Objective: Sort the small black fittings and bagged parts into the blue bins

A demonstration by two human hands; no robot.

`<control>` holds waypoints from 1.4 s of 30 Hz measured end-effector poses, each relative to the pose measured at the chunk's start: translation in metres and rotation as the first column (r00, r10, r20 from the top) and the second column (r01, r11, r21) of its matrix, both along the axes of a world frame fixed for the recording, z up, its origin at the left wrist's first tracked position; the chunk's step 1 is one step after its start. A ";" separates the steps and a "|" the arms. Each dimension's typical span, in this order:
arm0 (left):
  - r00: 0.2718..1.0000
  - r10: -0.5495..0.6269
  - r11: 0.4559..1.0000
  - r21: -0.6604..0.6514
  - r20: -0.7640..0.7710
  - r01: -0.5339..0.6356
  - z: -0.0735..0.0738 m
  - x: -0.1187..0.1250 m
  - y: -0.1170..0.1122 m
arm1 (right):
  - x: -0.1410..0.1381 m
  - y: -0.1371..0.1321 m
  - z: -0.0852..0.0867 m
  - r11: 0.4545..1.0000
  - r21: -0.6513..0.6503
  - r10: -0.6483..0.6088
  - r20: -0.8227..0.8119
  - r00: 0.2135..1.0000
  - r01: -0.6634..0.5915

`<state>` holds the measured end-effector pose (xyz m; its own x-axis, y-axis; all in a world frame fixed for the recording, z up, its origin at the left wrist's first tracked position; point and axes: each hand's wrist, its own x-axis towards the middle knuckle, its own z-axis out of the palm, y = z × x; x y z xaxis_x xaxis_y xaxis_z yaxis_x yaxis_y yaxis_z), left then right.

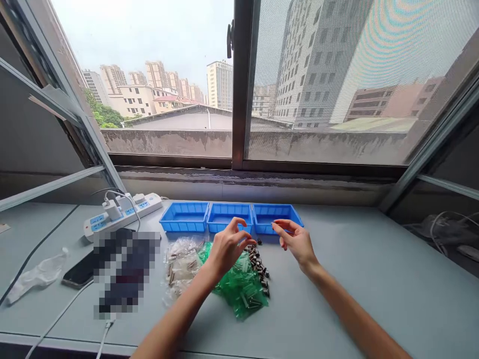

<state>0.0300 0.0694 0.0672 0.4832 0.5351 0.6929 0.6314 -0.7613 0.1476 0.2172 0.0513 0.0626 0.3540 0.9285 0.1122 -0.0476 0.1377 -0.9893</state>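
Note:
My left hand (229,245) hovers over the green plastic bags (241,286), its thumb and fingers curved and apart with nothing visible between them. To its right, my right hand (297,243) is raised in front of the right blue bin (277,212). Its thumb and forefinger are pinched together; whatever is between the tips is too small to name. Dark-headed metal screws or bolts (258,264) lie loose along the right side of the green bags. Clear bags (183,264) with thin metal pieces lie left of them.
The left blue bin (185,217) and middle blue bin (229,215) stand in a row with the right one. A white power strip (149,202) with plugs, a black phone (80,269), cables and crumpled clear plastic (39,276) occupy the left. A window is behind the table (359,259).

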 end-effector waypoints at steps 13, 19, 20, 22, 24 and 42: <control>0.996 0.082 0.997 0.008 -0.044 -0.082 0.001 0.004 -0.002 | 0.035 0.012 -0.009 0.962 0.180 -0.264 0.440 0.858 0.203; 0.991 0.125 0.992 0.016 0.040 -0.126 0.004 0.003 -0.002 | 0.030 0.010 -0.009 0.991 0.126 -0.089 0.450 0.889 0.036; 0.991 0.126 0.992 0.015 0.047 -0.127 0.005 0.003 -0.002 | 0.029 0.009 -0.008 0.994 0.110 -0.028 0.437 0.899 -0.023; 0.991 0.124 0.992 0.014 0.058 -0.125 0.005 0.002 -0.002 | 0.026 0.005 -0.007 0.988 0.099 0.061 0.445 0.893 -0.117; 0.992 0.109 0.994 0.018 0.055 -0.110 0.006 0.002 -0.002 | 0.023 0.003 -0.009 0.980 0.089 0.109 0.510 0.854 -0.178; 0.994 0.045 0.997 -0.055 -0.099 -0.051 -0.002 0.007 -0.008 | 0.012 -0.001 -0.021 0.945 -0.096 0.213 0.905 0.369 -0.312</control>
<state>0.0370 0.0618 0.0649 0.5199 0.5972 0.6108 0.6807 -0.7217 0.1261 0.2290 0.0501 0.0420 -0.2573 0.9255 0.2778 0.8058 0.3642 -0.4669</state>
